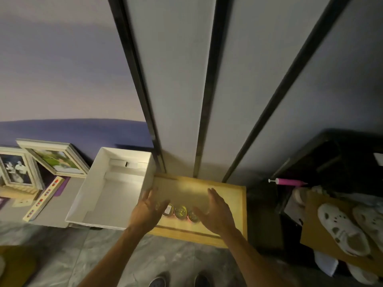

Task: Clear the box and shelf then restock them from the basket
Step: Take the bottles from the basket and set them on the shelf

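A row of cans (180,212) on the wooden shelf (232,206) is flanked by the left hand (148,210) and right hand (215,214), each grip spread wide, nothing held.

Two framed pictures (41,164) leaning at the wall, pink pump (289,181), white clogs (344,228) on cardboard

Dim, warm indoor light with a soft glow pooling on the wooden shelf (232,204); the whole frame is smeared by motion blur; wide-angle distortion splays the 3 dark wall strips (209,79) and bows the edges; corners fall into shadow.
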A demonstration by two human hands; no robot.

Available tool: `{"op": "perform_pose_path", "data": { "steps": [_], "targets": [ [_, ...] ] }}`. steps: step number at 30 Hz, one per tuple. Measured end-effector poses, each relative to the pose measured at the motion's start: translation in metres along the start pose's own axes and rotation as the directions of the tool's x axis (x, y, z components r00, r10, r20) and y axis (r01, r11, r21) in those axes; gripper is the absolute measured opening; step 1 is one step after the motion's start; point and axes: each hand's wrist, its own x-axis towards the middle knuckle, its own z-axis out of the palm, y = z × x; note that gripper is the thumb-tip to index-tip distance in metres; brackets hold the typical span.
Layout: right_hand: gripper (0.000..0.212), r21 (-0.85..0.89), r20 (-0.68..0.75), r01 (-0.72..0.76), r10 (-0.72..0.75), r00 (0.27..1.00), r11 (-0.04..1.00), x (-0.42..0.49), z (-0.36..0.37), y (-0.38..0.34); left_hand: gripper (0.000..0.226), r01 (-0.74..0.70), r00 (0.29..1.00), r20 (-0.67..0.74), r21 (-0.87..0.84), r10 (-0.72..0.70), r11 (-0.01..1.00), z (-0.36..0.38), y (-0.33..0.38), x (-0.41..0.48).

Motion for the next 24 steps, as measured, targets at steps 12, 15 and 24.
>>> {"op": "perform_pose_path", "data": {
  "steps": [12, 15, 24],
  "targets": [
    [0.113, 0.005, -0.343, -0.072, 0.069, 0.937, 0.997, -0.111, -0.133, -0.028, 0.093, -0.471, 0.873, -0.027, 0.220, 0.488, 0.854, -0.112, 0.105, -0.039],
    [0.109, 0.050, -0.471, -0.162, 0.167, 0.866, 0.985, -0.156, -0.150, -0.023, 0.099, -0.574, 0.805, -0.002, 0.249, 0.593, 0.780, -0.120, 0.136, -0.050],
    [0.113, 0.267, -0.688, -0.510, 0.532, 0.493, 0.818, -0.318, -0.151, 0.017, 0.075, -0.759, 0.621, 0.048, 0.287, 0.782, 0.585, -0.077, 0.232, -0.139]
  ]
}}
